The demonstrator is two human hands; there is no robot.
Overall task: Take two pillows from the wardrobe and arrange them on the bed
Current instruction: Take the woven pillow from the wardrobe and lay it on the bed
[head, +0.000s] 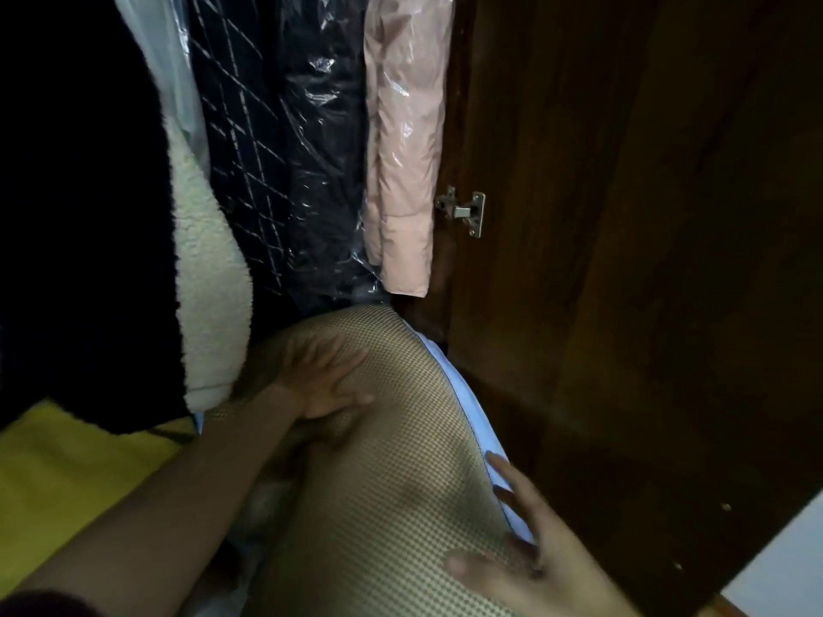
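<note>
A pillow [392, 460] with a beige mesh top and pale blue edging lies in the bottom of the wardrobe, sloping toward me. My left hand [325, 385] presses flat on its upper left part, fingers spread and dug into the fabric. My right hand [512, 554] grips the pillow's lower right edge, thumb on the mesh top and fingers wrapped over the blue piping. A second pillow is not clearly visible; something pale shows below the mesh pillow at the lower left.
Hanging clothes fill the space above: a black garment with white fleece lining [209, 269], dark coats in clear plastic [285, 149], a pink jacket [405, 149]. The open dark wooden wardrobe door [623, 260] stands close on the right. Yellow fabric [67, 474] lies at the left.
</note>
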